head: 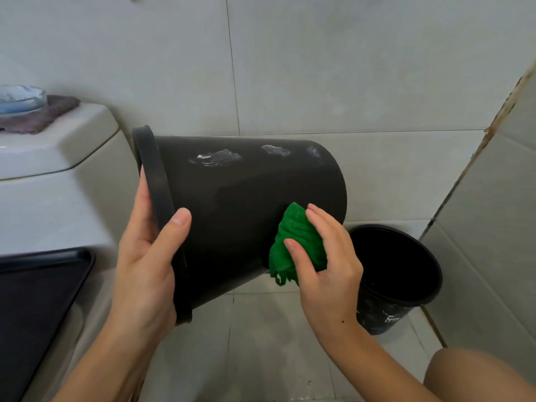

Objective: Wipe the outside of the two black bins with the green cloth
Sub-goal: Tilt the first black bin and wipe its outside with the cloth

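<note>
Head view: the left hand (145,256) grips the rim of one black bin (246,204), held on its side in the air beside the toilet cistern (58,146). The right hand (327,262) pinches the bunched green cloth (295,242) against its lower wall. Pale smears (216,158) on the upper side suggest this bin is only partly wiped. The second bin (406,285) stands upright on the floor, apparently waiting.

You have one black bin (240,198) tipped on its side in the air with pale smears on its wall and the bunched green cloth (295,245) against it, the second bin (400,285) upright on the floor by the corner.
</note>
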The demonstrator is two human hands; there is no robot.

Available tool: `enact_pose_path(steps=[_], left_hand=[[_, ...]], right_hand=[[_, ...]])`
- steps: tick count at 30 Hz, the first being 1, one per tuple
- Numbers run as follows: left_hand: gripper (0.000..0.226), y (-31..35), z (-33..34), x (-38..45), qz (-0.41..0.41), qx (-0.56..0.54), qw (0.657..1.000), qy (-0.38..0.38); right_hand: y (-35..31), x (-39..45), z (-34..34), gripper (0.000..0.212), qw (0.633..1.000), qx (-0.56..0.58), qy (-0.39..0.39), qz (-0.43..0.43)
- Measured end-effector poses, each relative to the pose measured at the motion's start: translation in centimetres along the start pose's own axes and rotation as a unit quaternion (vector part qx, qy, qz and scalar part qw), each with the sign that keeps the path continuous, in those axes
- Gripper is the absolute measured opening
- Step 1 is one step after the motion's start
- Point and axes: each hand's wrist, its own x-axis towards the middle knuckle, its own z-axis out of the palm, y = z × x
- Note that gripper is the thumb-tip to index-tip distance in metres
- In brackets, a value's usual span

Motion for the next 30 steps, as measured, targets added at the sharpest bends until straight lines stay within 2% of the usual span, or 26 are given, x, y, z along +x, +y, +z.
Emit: enact_pose_path(steps=[6,8,12,17,21,23,27,30], left_hand=[[0.065,-0.4,0.2,0.1,-0.003,-0.010,1.000,-0.010],[0.065,-0.6,0.4,0.0,0.007,-0.005,1.000,-0.024],[0.068,-1.5,0.9,-0.7,-0.002,0.011,0.998,-0.056],[0.066,-1.6,0.8,-1.0,-0.020,-0.001,0.998,-0.058],[0.068,-0.5,-0.1,-0.6,-0.001,-0.004,1.000,-0.025],[0.065,0.0,-0.3,-0.4,0.007,-0.004,1.000,-0.023],[0.067,0.1,0.0,-0.6,0.020,0.030,0.999,-0.036],[0.067,0.1,-0.3,-0.6,0.012,0.015,0.999,-0.035]], right_hand=[[-0.7,0.5,1.3,0.041,0.999,-0.010,0.033,-0.002],[-1.6,0.8,1.5,0.038,0.998,-0.008,0.043,-0.047],[-3.8,0.4,2.0,0.028,0.978,0.001,0.005,-0.208],[-2.3,0.5,1.8,0.028,0.963,-0.060,-0.013,-0.263],[-0.4,1.6,1.0,0.031,0.972,-0.102,0.004,-0.213],[0.5,2.3,0.5,0.043,0.985,-0.101,0.006,-0.138],[1.3,3.0,-0.3,0.082,0.996,-0.066,-0.035,0.051],[1.6,4.0,-0.8,0.085,0.988,-0.033,-0.019,0.152]])
